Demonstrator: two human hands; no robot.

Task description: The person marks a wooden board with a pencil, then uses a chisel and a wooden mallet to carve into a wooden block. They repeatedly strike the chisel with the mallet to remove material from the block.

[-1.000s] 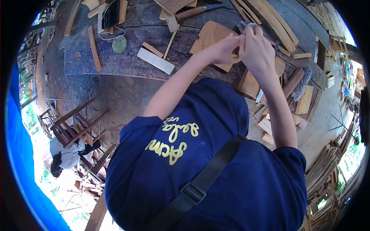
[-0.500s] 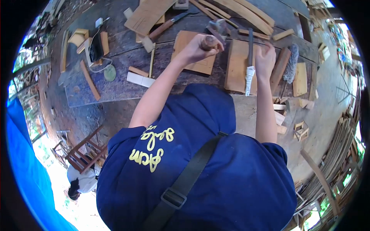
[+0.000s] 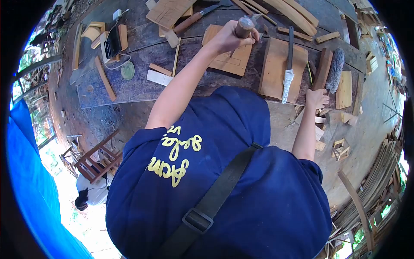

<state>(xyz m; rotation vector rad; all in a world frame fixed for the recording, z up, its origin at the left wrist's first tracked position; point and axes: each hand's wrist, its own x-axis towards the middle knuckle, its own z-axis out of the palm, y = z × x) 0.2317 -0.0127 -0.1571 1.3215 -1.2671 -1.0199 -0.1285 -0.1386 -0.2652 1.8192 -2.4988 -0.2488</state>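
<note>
My left hand [image 3: 228,38] is closed around a tool with a thick round wooden handle [image 3: 244,28]; the butt points up at me and a bit of metal shows beyond it. Below this hand lies a flat board [image 3: 233,61] with pencil lines. At the table's front edge my right hand [image 3: 317,99] has its fingers curled on the near end of a brown wooden block [image 3: 323,69]. Left of that block, a dark bar with a white-wrapped handle [image 3: 287,84] rests across another board [image 3: 266,69]. A fuzzy grey brush [image 3: 336,71] lies just right of the block.
The worn table [image 3: 142,93] also carries a black phone [image 3: 113,45] with a white cable, a saw-like tool with a wooden handle [image 3: 189,21], long planks [image 3: 293,17] and offcuts. A small wooden frame [image 3: 340,150] stands on the floor at right. Another person [image 3: 92,190] is at lower left.
My right hand has come down and toward me, from beside the wrapped bar to the wooden block's near end. My left hand has shifted slightly up and right with the wooden-handled tool.
</note>
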